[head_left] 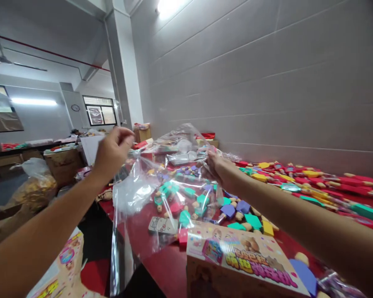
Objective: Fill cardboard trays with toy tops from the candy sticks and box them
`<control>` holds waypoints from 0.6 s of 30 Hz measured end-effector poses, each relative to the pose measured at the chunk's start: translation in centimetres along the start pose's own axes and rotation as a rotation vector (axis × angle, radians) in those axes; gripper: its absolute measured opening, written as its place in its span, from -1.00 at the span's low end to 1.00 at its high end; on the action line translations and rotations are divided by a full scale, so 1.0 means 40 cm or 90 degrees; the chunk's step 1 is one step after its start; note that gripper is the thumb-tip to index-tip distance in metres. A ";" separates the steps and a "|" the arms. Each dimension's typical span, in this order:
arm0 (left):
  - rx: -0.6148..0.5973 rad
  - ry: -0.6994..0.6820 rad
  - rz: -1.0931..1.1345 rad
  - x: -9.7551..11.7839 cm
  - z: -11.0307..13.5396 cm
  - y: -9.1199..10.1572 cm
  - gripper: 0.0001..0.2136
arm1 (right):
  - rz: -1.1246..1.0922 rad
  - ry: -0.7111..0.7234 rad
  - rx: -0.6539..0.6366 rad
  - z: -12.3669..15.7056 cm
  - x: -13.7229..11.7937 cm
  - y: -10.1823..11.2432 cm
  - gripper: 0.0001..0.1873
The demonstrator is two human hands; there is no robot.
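A large clear plastic bag [136, 191] hangs spread out in front of me above the table. My right hand [216, 166] is closed on its right side, near the upper edge. Level with it on the other side, my left hand [115, 150] is raised with fingers curled toward the thumb. Whether a bit of the film is between those fingertips, I cannot make out. Through the bag show several small green, purple and pink paddle-shaped pieces [185, 218] with tan knobs. A phone-like thing in a cartoon case [163, 224] lies below the bag.
A printed cardboard box [242, 256] stands at the near edge of the red table [164, 269]. Red, yellow and green pieces [313, 182] pile along the wall. More printed card [62, 265] is at lower left. A filled plastic sack [37, 182] stands farther left.
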State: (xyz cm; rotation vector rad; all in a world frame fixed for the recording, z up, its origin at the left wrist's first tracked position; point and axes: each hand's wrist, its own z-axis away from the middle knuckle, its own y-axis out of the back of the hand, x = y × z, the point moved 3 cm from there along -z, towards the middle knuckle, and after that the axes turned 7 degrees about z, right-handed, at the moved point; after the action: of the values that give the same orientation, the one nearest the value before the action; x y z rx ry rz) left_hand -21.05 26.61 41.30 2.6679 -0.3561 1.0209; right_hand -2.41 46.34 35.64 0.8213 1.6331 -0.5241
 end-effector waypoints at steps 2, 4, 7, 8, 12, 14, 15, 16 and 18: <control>-0.380 0.099 0.109 0.022 0.111 -0.083 -0.72 | 0.023 -0.026 -0.059 0.026 0.017 -0.017 -0.60; -0.491 0.183 0.182 0.031 0.200 -0.151 -0.60 | 0.082 0.004 -0.143 0.064 0.025 -0.045 -0.63; -0.509 0.301 0.285 0.014 0.269 -0.239 -0.55 | 0.108 0.070 -0.208 0.123 0.024 -0.079 -0.59; -0.514 0.341 0.326 0.006 0.281 -0.261 -0.59 | 0.091 0.070 -0.211 0.138 0.023 -0.083 -0.56; -0.470 0.356 0.383 -0.008 0.279 -0.292 -0.62 | 0.082 0.021 -0.190 0.167 0.023 -0.061 -0.42; -0.459 0.279 0.379 0.000 0.267 -0.287 -0.54 | 0.083 0.003 -0.185 0.172 0.026 -0.040 -0.40; -0.467 0.239 0.385 0.005 0.262 -0.285 -0.51 | 0.070 0.002 -0.185 0.174 0.028 -0.032 -0.43; -0.476 0.207 0.395 0.009 0.259 -0.283 -0.48 | 0.048 0.004 -0.184 0.176 0.030 -0.026 -0.45; -0.486 0.170 0.383 0.011 0.256 -0.281 -0.43 | -0.002 0.002 -0.161 0.181 0.036 -0.020 -0.48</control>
State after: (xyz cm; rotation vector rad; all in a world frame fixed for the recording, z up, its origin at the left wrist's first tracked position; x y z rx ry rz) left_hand -10.87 33.71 32.49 1.7388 -1.2453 1.0758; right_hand 1.62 40.93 32.56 0.6312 1.6637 -0.3103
